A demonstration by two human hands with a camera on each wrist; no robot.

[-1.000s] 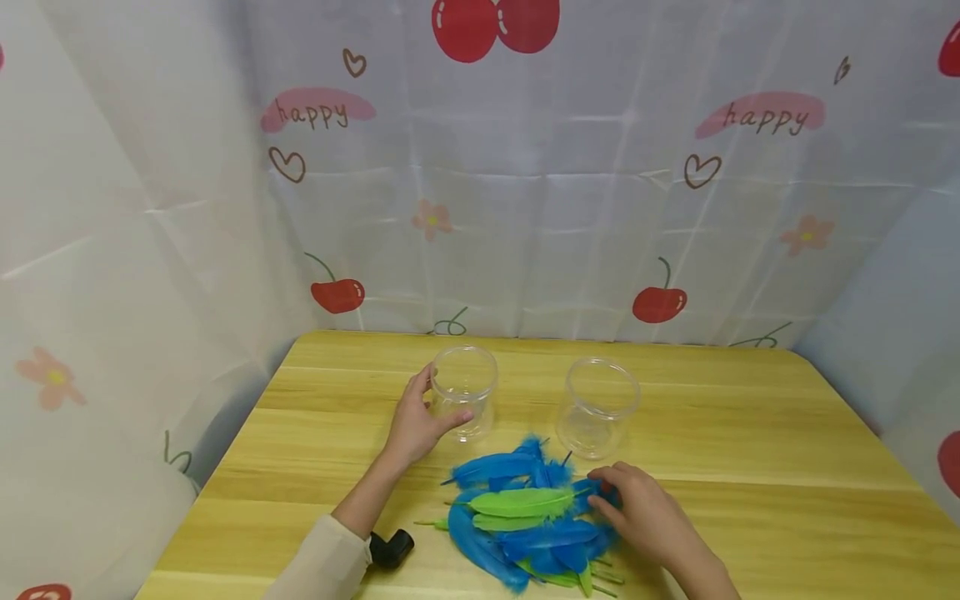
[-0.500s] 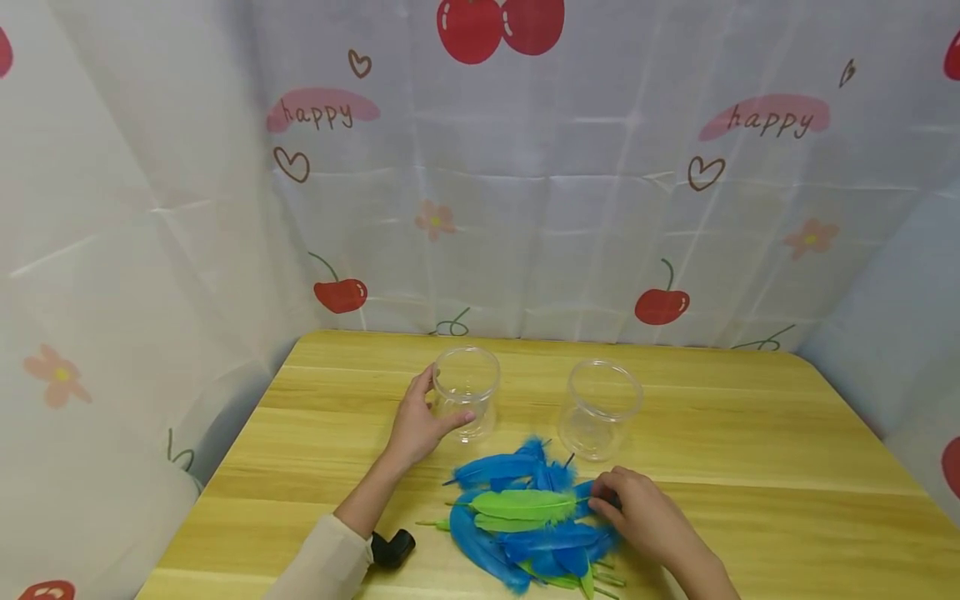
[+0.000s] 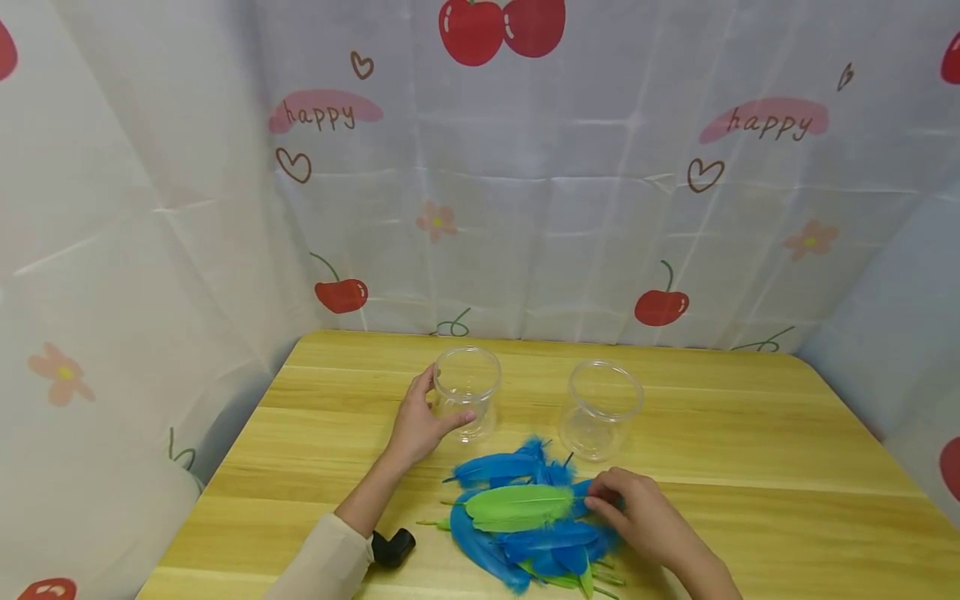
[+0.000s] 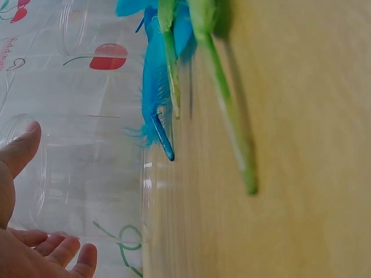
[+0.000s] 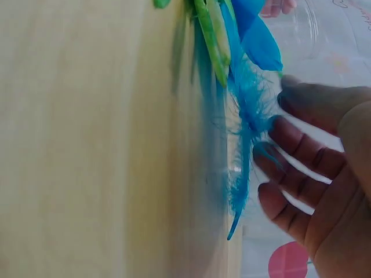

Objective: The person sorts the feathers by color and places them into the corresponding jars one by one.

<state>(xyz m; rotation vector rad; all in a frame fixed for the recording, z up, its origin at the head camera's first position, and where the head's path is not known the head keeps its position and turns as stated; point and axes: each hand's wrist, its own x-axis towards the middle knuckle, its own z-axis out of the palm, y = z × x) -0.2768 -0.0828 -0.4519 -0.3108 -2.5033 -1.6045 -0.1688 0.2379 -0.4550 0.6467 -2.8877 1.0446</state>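
Observation:
My left hand [image 3: 415,427] holds a clear round jar [image 3: 486,387] from its left side, thumb across the front and fingers behind. A second clear jar [image 3: 596,433] stands upright to its right. In front of both lies a heap of blue feathers [image 3: 480,546] and green ones. At the heap's right side, my right hand [image 3: 643,515] pinches the quill end of a green feather [image 3: 519,508] between thumb and forefinger. The right wrist view shows its other fingers loosely bent beside a fluffy blue feather [image 5: 243,168].
The wooden table [image 3: 787,467] ends at a white curtain [image 3: 570,250] printed with cherries, with more curtain on the left. A black angled piece [image 3: 393,548] shows beside my left sleeve [image 3: 326,558]. Several green quills [image 3: 607,575] stick out at the heap's lower right.
My right thumb and forefinger have closed on the green feather's quill. That feather has shifted slightly and now covers the green one below it. My left hand stays at the jar.

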